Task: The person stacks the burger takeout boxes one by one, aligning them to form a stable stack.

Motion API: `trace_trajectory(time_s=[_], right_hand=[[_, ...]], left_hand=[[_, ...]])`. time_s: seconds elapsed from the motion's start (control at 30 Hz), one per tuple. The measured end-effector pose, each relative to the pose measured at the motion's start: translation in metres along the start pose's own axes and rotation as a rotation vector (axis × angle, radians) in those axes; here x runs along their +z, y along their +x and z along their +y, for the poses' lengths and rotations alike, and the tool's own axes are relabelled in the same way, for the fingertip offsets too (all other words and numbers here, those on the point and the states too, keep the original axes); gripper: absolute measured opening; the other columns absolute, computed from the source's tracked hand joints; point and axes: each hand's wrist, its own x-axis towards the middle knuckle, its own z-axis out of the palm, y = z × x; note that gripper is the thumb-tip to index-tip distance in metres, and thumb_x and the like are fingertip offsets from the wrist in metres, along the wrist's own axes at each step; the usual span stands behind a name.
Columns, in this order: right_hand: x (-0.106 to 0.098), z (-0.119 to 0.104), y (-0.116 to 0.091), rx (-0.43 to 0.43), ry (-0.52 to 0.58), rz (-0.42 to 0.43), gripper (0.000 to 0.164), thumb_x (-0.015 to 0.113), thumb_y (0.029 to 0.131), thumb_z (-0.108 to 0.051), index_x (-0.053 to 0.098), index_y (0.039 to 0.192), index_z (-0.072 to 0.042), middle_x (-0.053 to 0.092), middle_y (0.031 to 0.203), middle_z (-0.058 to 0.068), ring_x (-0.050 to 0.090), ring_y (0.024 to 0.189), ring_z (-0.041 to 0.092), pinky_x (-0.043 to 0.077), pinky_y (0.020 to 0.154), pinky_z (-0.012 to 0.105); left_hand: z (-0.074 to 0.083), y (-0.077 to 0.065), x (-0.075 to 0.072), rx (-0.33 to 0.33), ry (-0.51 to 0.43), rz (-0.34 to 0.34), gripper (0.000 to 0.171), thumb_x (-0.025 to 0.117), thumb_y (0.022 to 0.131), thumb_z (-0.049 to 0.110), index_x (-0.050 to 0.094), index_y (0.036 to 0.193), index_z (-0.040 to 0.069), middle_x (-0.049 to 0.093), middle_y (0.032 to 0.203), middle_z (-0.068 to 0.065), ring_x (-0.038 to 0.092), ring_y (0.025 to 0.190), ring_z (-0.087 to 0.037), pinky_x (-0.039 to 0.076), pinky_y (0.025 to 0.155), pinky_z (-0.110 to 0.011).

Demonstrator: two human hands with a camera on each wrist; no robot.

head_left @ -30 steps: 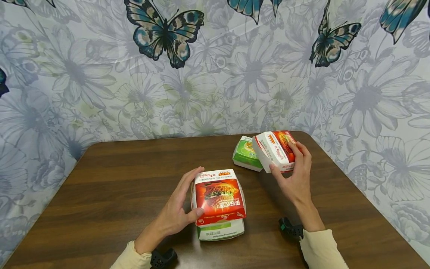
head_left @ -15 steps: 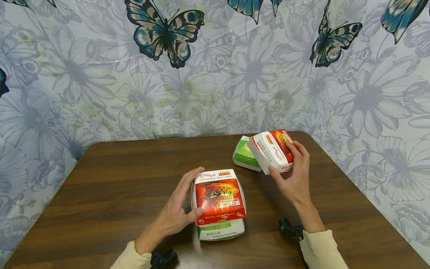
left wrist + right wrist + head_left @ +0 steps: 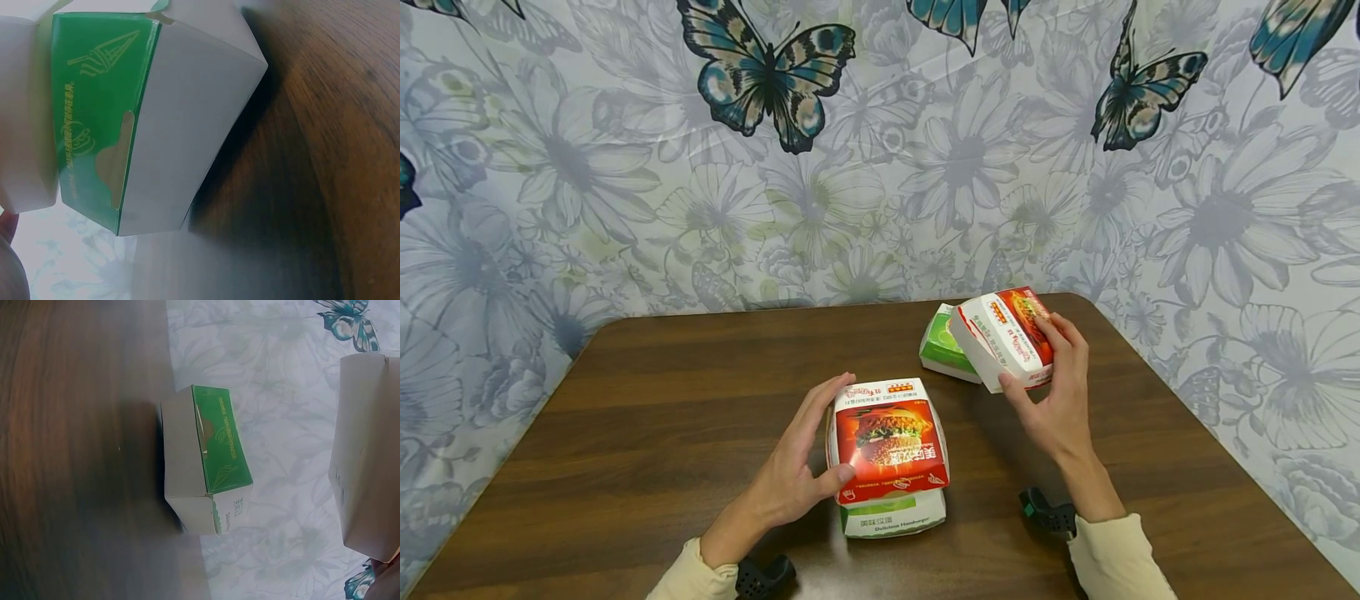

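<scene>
My left hand (image 3: 797,462) holds the left side of a red-and-white hamburger box (image 3: 891,442), thumb near its front corner, fingers towards the back. That box sits on top of a green-and-white hamburger box (image 3: 895,514), whose green side (image 3: 94,106) shows in the left wrist view. Off to the right, my right hand (image 3: 1060,392) grips a second red-and-white hamburger box (image 3: 1003,342), tilted and raised off the table. Partly behind it, a second green hamburger box (image 3: 943,346) stands on the table; the right wrist view shows a gap between the raised box (image 3: 365,456) and this green box (image 3: 219,444).
The brown wooden table (image 3: 662,417) has its far edge just behind the second green box. Beyond rises a wall covering (image 3: 820,233) with flowers and butterflies. Dark wrist devices (image 3: 1048,510) are worn below both hands.
My right hand has moved its red box slightly left, further over the second green box. The left hand and its stack have stayed still.
</scene>
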Motion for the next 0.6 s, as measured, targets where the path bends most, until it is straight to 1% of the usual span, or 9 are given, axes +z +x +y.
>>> trace_trajectory(time_s=[0.1, 0.2, 0.23, 0.33, 0.47, 0.6], right_hand=[[0.0002, 0.0004, 0.0001, -0.010, 0.007, -0.003, 0.081, 0.074, 0.078, -0.024, 0.046, 0.154, -0.015, 0.034, 0.160, 0.013, 0.033, 0.145, 0.031, 0.033, 0.107, 0.033], [-0.0001, -0.0005, 0.0004, -0.016, 0.017, -0.010, 0.081, 0.073, 0.079, -0.025, 0.046, 0.155, -0.016, 0.034, 0.160, 0.012, 0.033, 0.145, 0.029, 0.031, 0.109, 0.025], [0.0001, -0.0014, 0.0006, -0.025, 0.023, -0.010, 0.081, 0.073, 0.078, -0.025, 0.046, 0.154, -0.015, 0.035, 0.160, 0.013, 0.033, 0.145, 0.030, 0.030, 0.109, 0.023], [-0.0002, -0.0037, 0.0005, -0.028, 0.028, -0.020, 0.082, 0.073, 0.078, -0.025, 0.046, 0.154, -0.015, 0.035, 0.159, 0.013, 0.033, 0.145, 0.029, 0.029, 0.109, 0.021], [0.0007, -0.0052, 0.0002, -0.049, 0.038, -0.022, 0.082, 0.072, 0.077, -0.025, 0.046, 0.154, -0.013, 0.036, 0.159, 0.013, 0.033, 0.144, 0.029, 0.029, 0.110, 0.021], [0.0018, -0.0060, 0.0005, -0.084, 0.059, -0.011, 0.081, 0.072, 0.077, -0.025, 0.047, 0.153, -0.012, 0.038, 0.158, 0.014, 0.035, 0.143, 0.031, 0.030, 0.110, 0.020]], left_hand=[[-0.0004, 0.0004, -0.0002, 0.011, 0.000, 0.008, 0.085, 0.067, 0.091, 0.045, 0.029, 0.162, 0.018, 0.033, 0.164, -0.002, 0.036, 0.144, -0.025, 0.040, 0.113, -0.051], [-0.0001, 0.0001, -0.0004, 0.004, -0.004, 0.002, 0.085, 0.067, 0.091, 0.044, 0.029, 0.163, 0.019, 0.032, 0.164, -0.001, 0.036, 0.144, -0.025, 0.040, 0.113, -0.052], [0.0001, -0.0001, -0.0004, 0.001, -0.006, -0.001, 0.085, 0.067, 0.091, 0.044, 0.028, 0.163, 0.020, 0.032, 0.164, -0.001, 0.036, 0.144, -0.025, 0.040, 0.113, -0.052], [0.0007, -0.0006, -0.0004, -0.009, -0.007, -0.008, 0.084, 0.067, 0.092, 0.043, 0.028, 0.163, 0.020, 0.031, 0.164, 0.000, 0.036, 0.143, -0.024, 0.041, 0.112, -0.055], [0.0006, -0.0006, -0.0002, -0.005, -0.004, -0.005, 0.084, 0.067, 0.092, 0.045, 0.028, 0.163, 0.019, 0.031, 0.164, 0.000, 0.036, 0.143, -0.025, 0.041, 0.111, -0.055], [0.0007, -0.0005, -0.0002, -0.002, -0.005, -0.005, 0.084, 0.066, 0.092, 0.045, 0.028, 0.163, 0.020, 0.031, 0.164, -0.001, 0.036, 0.144, -0.025, 0.041, 0.112, -0.054]])
